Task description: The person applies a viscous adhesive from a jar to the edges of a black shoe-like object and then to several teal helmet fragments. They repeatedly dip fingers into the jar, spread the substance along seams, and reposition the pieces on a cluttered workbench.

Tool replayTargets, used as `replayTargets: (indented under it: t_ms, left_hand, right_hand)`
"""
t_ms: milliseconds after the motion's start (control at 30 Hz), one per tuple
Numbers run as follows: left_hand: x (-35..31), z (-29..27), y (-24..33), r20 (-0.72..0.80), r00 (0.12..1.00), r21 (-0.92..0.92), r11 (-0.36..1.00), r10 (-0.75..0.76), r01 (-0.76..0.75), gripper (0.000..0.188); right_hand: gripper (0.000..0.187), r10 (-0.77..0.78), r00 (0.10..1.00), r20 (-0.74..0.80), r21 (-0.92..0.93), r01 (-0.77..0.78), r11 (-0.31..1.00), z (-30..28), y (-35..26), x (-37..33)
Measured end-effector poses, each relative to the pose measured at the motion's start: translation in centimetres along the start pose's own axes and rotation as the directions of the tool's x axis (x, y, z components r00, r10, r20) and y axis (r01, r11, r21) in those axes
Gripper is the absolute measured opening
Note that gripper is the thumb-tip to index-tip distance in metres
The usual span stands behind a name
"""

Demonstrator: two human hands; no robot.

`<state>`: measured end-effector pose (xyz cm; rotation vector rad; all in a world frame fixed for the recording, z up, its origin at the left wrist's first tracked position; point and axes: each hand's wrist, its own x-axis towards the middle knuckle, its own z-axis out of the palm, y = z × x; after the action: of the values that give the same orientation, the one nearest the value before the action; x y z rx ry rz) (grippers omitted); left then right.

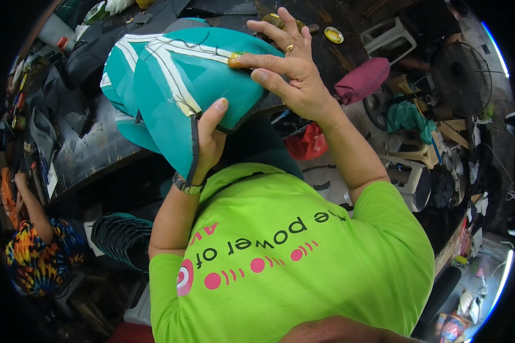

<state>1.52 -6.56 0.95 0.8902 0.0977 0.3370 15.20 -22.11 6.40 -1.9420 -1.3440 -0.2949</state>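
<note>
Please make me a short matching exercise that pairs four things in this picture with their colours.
Things:
1. Cover piece that the left hand grips and the right hand presses
2. Cushion on the floor
3. Small round tin on the workbench
4. Shirt in the foreground

Colours:
A. Lime green
B. Yellow
C. Teal with pale stripes
D. Maroon

Pairs: 1-C, 2-D, 3-B, 4-A

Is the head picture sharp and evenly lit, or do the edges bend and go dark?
In the head view the teal piece and both hands, left hand and right hand, are sharp and well lit; the workbench edge curves from fisheye distortion; the rim falls black, with bright glare at right.
</note>
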Motion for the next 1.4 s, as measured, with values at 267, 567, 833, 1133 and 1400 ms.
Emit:
replayTargets:
  t_ms: [267, 567, 833, 1133, 1400]
  left_hand:
    - [0.0, 0.0, 2.0, 0.046, 0.995, -0.151, 0.984, -0.084, 0.090, 0.049]
    - [0.2, -0.8, 2.3, 0.118, 0.981, -0.111, 0.979, -0.156, 0.169, 0.048]
    - [0.2, 0.1, 2.0, 0.064, 0.994, 0.024, 0.996, -0.084, 0.083, 0.050]
    - [0.3, -0.4, 2.3, 0.094, 0.988, -0.047, 0.991, -0.123, 0.128, 0.044]
    - [0.3, -0.7, 2.5, 0.059, 0.987, -0.180, 0.971, -0.147, 0.155, 0.045]
  right_hand:
    - [0.028, -0.175, 0.983, 0.064, -0.030, 0.177, 0.984, -1.8, 0.3, -0.1]
    - [0.034, -0.301, 0.950, -0.079, -0.052, 0.297, 0.953, -2.2, 0.4, -2.2]
    - [0.049, -0.197, 0.972, 0.129, -0.125, 0.213, 0.969, -1.3, 0.8, -0.9]
    - [0.041, -0.159, 0.986, 0.052, 0.267, 0.140, 0.954, -2.2, 1.3, -2.0]
    - [0.045, -0.222, 0.975, -0.016, -0.155, 0.217, 0.964, -1.2, 0.5, -3.4]
